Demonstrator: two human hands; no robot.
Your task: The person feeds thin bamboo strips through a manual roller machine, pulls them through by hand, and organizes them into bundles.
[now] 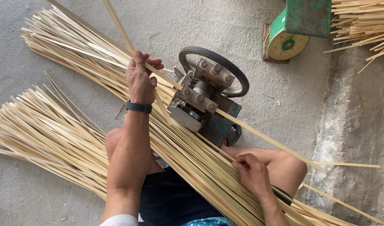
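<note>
I have one view only, from the camera on the person's head, looking almost straight down past the knees onto the concrete floor (41, 196). It sits close: my frame takes in the left hand (139, 79), the right hand (252, 173), the bundle of bamboo strips (200, 167) across the lap and the small metal machine (206, 94) just beyond. With no second view, nothing is shared.

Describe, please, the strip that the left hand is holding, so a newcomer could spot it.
Start at the small metal machine with the black wheel. The left hand just beside it pinches one pale bamboo strip. Unlike the bundled strips across the lap, it rises alone toward the top edge.
</note>
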